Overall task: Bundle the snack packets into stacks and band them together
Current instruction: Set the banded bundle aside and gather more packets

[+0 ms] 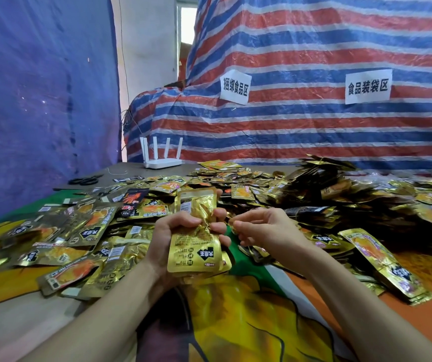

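My left hand (167, 239) grips a stack of gold snack packets (196, 231) round its middle, holding it upright above the table. My right hand (262, 226) is just to the right of the stack, its fingers curled and pinching something small at the stack's edge; what it pinches is too small to tell. Loose gold packets (84, 231) lie spread to the left, and a big heap of packets (327, 194) fills the right and back.
A white router (161, 163) with several antennas stands at the table's back, black scissors (85, 180) to its left. A striped tarp (301, 113) with two paper signs hangs behind. A colourful cloth (235, 309) covers the table's near part.
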Available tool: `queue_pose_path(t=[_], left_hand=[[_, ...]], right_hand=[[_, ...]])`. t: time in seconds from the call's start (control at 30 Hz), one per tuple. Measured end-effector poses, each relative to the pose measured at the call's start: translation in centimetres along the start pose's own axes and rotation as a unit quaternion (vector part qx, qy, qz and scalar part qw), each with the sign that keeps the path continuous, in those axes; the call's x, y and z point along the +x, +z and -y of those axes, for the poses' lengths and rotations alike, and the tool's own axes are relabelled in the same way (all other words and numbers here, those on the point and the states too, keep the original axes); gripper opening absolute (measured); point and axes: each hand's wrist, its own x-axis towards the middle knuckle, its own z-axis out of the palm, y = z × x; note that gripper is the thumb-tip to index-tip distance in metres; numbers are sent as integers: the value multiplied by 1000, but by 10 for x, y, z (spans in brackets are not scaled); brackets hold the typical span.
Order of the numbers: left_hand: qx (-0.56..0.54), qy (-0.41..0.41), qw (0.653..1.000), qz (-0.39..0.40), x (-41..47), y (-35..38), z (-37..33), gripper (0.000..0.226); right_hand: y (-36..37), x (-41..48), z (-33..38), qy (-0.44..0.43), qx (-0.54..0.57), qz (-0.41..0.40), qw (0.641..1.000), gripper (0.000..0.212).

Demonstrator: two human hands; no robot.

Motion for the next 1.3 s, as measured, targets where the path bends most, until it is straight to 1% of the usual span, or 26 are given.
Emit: queue_pose_path(t=[0.07,0.1,0.17,0.23,0.3,0.37,0.43,0.57,0.63,0.7,0.83,0.93,0.97,1.07,1.13,1.17,1.23,1.3], left_hand=[[3,-3,1000,5,0,-1,0,53],[0,6,1000,4,1,-3,0,56],[-20,24,1000,6,1,-5,-1,55],[-24,45,999,-9,2,-3,-2,53],[-9,53,998,-24,2,-3,-2,49],[-9,38,999,-18,3,-2,1,46],[-14,33,999,-13,4,-3,4,52],[-21,21,1000,1,5,-5,4,61],[-25,2,1000,9,5,-5,5,57],[-18,-5,1000,2,4,-4,6,53],[43,-64,997,-21,2,0,4,38],[68,-84,994,-32,0,1,3,36],[74,-86,993,-36,0,1,3,37],[82,-82,992,-48,-1,1,3,36],[86,-64,989,-100,1,-1,2,36],[89,-46,985,-139,3,-3,2,36],[83,4,975,-207,6,-7,0,37],[75,52,963,-252,6,-10,-1,36]], right_hand=[[-1,-1,0,13,8,45,999,9],[-1,-2,1,21,41,72,996,10],[-2,-1,3,27,154,102,982,10],[-4,0,7,39,287,106,951,12],[-5,-2,10,48,365,118,922,15],[-2,-3,12,41,384,135,912,11],[0,-3,12,33,403,125,906,5],[-4,-3,12,23,462,114,879,7],[-3,-3,11,22,473,115,873,15],[-1,-3,11,8,464,111,879,21],[4,-3,11,-18,453,101,886,14],[4,-3,9,-33,419,122,899,19],[4,-3,9,-37,405,125,905,24],[-1,-3,5,-33,388,104,915,53],[-4,-3,5,-38,392,96,914,58],[-5,-4,6,-42,391,95,914,54],[-7,-5,8,-52,370,96,923,39],[-8,-6,9,-60,330,108,936,33]])
